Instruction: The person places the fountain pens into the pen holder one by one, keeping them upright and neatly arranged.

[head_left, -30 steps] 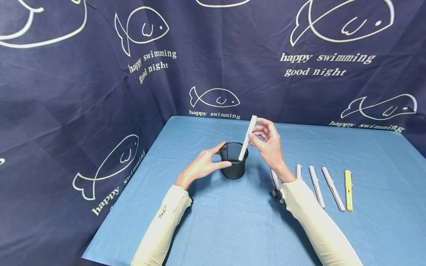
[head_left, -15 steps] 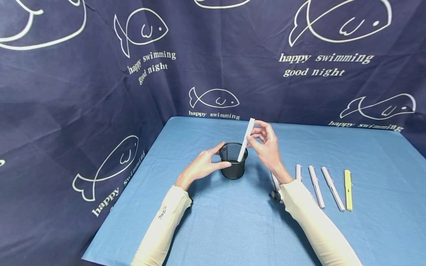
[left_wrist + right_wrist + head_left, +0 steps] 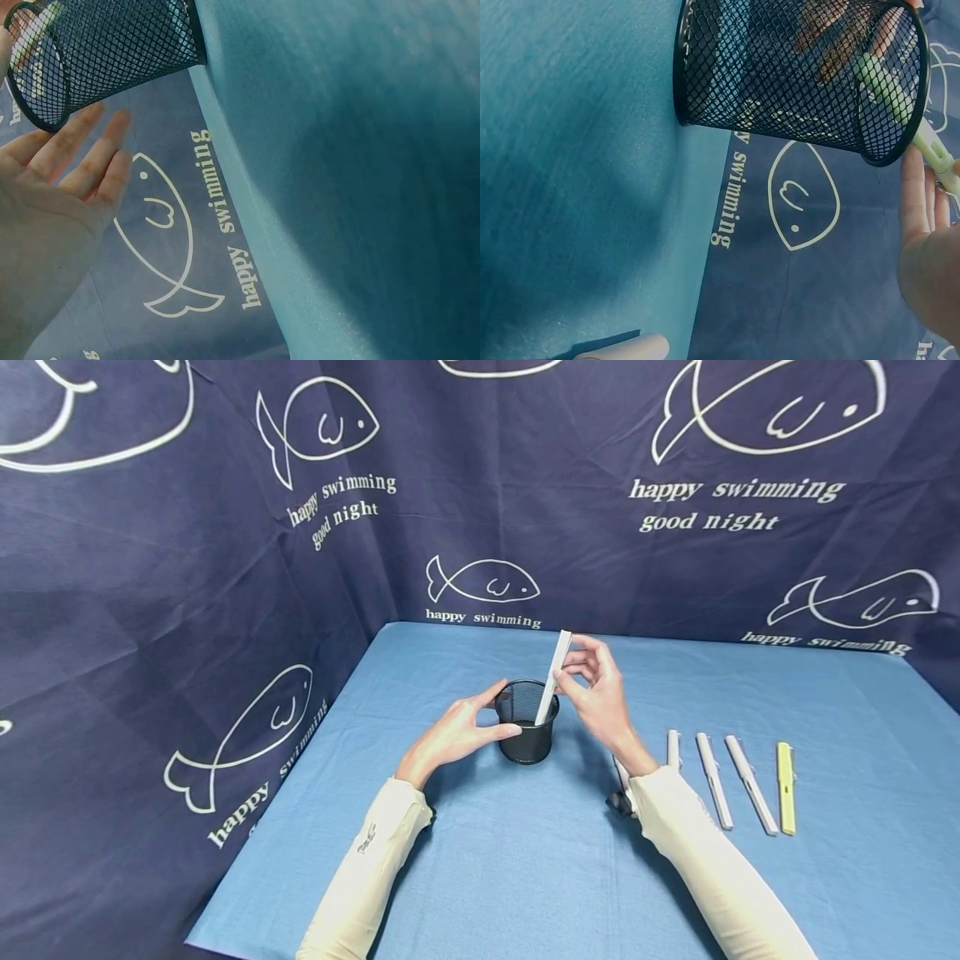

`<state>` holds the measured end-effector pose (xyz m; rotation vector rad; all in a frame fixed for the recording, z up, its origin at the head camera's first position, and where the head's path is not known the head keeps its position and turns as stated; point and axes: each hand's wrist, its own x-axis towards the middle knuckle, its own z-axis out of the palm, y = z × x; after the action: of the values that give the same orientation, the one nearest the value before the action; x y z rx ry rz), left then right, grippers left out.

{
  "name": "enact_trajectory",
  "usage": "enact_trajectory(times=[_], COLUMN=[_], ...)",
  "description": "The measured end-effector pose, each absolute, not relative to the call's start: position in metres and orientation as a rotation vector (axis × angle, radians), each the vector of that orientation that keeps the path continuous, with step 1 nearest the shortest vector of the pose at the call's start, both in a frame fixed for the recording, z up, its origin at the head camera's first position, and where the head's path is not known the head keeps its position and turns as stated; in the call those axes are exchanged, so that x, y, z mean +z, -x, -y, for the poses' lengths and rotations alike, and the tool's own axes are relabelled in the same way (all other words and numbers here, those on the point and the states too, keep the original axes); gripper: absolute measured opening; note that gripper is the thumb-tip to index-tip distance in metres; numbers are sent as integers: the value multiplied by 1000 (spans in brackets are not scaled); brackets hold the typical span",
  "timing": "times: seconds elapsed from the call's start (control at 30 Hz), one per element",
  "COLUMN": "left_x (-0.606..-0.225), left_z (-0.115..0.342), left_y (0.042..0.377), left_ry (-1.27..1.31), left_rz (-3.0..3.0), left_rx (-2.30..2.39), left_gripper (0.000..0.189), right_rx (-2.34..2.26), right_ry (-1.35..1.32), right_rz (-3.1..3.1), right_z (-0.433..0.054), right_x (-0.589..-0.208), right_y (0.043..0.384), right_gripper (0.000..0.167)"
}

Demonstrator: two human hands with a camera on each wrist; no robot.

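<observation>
A black mesh pen holder [image 3: 527, 747] stands upright on the blue cloth. My left hand [image 3: 456, 731] holds it at the rim, thumb across the near side and index finger round the back. In the left wrist view its other fingers [image 3: 97, 169] stretch out beside the mesh. Between thumb and fingertips my right hand [image 3: 602, 693] pinches a pale pen [image 3: 552, 681], tilted, with its lower end inside the holder's mouth. The right wrist view shows this pen [image 3: 930, 148] as pale green with a clip, its end visible through the mesh.
Right of the holder lie a yellow pen [image 3: 785, 789] and several whitish pens [image 3: 714, 781], some partly hidden by the right sleeve [image 3: 697, 843]. A black wrist device [image 3: 619, 802] hangs under that cuff. Dark blue curtains [image 3: 465, 485] with fish drawings border the table's back and left.
My right hand has moved slightly left and down, bringing the pen's lower end a little deeper into the holder and the pen more upright. The left hand and holder stay put.
</observation>
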<state>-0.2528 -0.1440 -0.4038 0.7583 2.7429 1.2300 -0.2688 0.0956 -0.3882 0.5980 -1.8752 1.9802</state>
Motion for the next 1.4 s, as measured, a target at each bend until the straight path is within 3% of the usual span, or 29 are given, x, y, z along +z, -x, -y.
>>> enact_trajectory(times=[0.63,0.8,1.03,1.4], left_x=[-406,-406,-406,-404], left_z=[144,144,144,143], left_y=[253,253,253,252], left_ry=[-733,-732,-731,-721], left_rz=[-2748,-2753,-2752,-2750], left_rx=[1221,1220,1219,1217], left_gripper=[84,84,84,86], right_rx=[1977,1935,1894,1973], right_ry=[-600,-596,-587,-577], right_rz=[1860,1860,1925,1924], right_z=[-93,-92,-91,-101], right_x=[-395,-396,-377,-397], right_y=[268,268,251,268], right_gripper=[58,52,50,51])
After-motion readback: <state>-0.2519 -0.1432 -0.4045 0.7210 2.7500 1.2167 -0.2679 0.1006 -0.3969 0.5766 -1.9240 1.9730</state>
